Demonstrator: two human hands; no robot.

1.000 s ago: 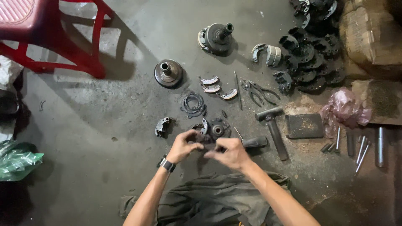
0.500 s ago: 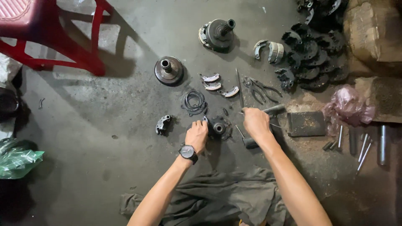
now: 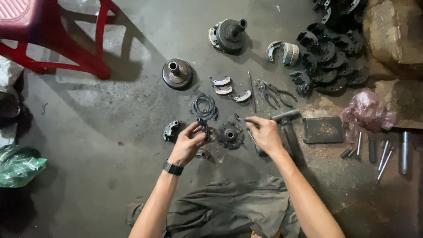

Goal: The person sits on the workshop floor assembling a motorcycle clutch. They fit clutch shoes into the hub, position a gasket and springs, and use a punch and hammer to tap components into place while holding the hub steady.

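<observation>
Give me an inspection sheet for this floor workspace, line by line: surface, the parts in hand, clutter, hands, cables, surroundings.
Surface: grey concrete floor, stained and dusty.
Job's things: small dark metal part pinched in the left hand; round hub plate on the floor between the hands.
Clutter: pliers, hammer, three curved shoes, coiled springs, pile of dark parts, steel pins.
Grippers: left hand holds the part; right hand pinches a thin tool, too small to tell.
Cables: nothing seen.
Surroundings: red plastic stool, grey rag, pink bag, green bag.
</observation>
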